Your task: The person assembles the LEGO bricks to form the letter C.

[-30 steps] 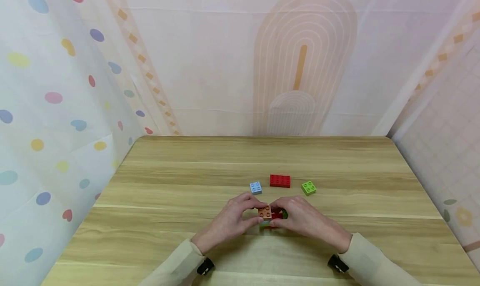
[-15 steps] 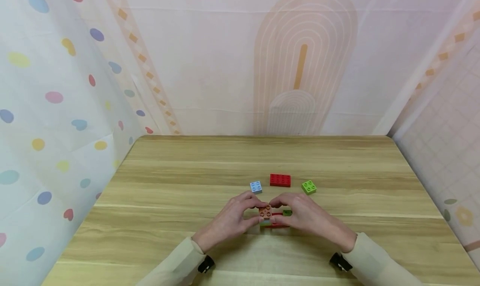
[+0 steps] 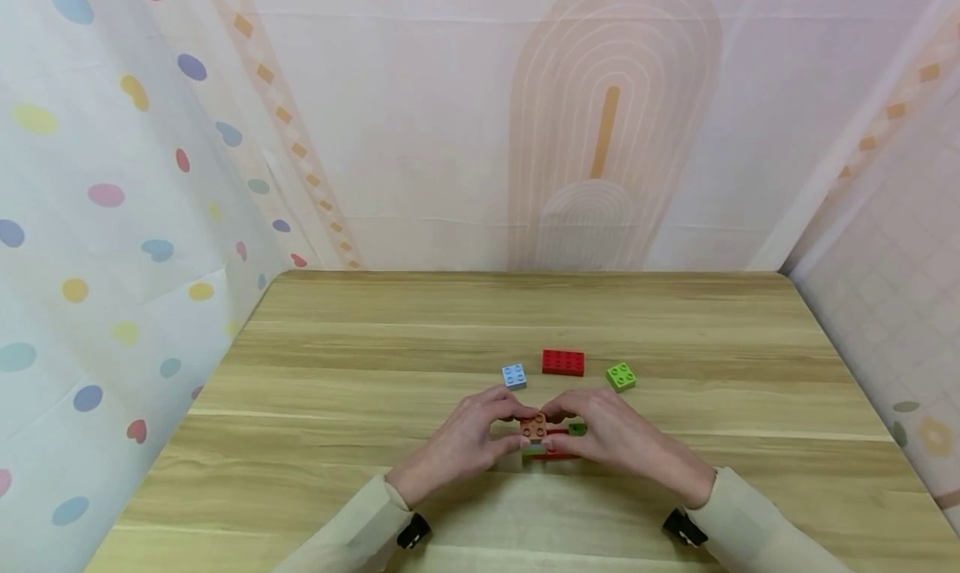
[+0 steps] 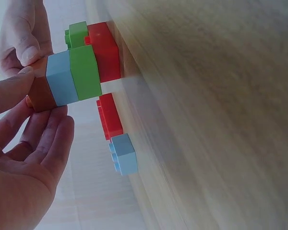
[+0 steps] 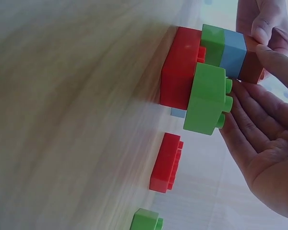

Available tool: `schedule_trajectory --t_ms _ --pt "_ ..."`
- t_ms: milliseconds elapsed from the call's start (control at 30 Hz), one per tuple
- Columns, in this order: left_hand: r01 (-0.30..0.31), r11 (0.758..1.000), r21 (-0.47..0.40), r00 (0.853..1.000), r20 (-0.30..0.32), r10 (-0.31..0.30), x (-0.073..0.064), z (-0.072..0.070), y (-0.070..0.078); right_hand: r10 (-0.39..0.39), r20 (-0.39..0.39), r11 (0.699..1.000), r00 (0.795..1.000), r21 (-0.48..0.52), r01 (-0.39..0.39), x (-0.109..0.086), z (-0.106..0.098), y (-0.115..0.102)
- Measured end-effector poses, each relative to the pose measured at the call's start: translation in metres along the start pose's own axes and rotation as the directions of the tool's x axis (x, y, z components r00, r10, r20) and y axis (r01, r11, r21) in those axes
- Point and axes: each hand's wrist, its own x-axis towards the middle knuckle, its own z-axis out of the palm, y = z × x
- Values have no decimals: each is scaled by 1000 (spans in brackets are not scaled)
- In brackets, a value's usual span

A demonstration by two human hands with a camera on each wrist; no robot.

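Note:
A small stack of toy building bricks stands on the table between my hands. Its base is a long red brick (image 5: 176, 72), with a green brick (image 5: 204, 98) at the right end and another green brick (image 4: 86, 74) at the left. On the left one sits a light blue brick (image 4: 61, 79), topped by an orange-brown brick (image 3: 534, 427). My left hand (image 3: 468, 448) pinches the orange-brown brick between thumb and fingers from the left. From the right, my right hand (image 3: 618, 439) pinches the same brick, thumb in front and fingers behind. The right hand partly hides the base in the head view.
Behind the stack lie a loose light blue brick (image 3: 513, 376), a loose red brick (image 3: 563, 362) and a loose green brick (image 3: 621, 377). The wooden table (image 3: 360, 339) meets patterned cloth (image 3: 420, 139) at the back and sides.
My right hand has shifted slightly rightward, and more of the right-hand green brick shows. My left hand keeps its hold on the orange-brown brick. The stack stays nearly in place.

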Motion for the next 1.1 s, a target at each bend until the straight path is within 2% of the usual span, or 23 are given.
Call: schedule_trajectory --t_ms 367,600,767,900,1100 --pt "-50 998 -36 998 -24 49 2 -2 -4 2 -33 1000 999 9 -2 1 3 -1" --pt "4 995 -98 1000 -14 -5 0 0 -7 10 -39 1000 999 4 -10 0 4 0" --pt "57 983 -173 998 4 -57 -1 2 -9 56 -23 998 998 21 -55 -4 1 1" --pt "96 975 -202 995 23 -93 -1 2 -8 93 -40 995 995 24 -92 -7 -5 3" --pt "105 972 -208 995 23 -102 -3 1 -7 112 -77 994 991 20 -111 -7 -15 6"
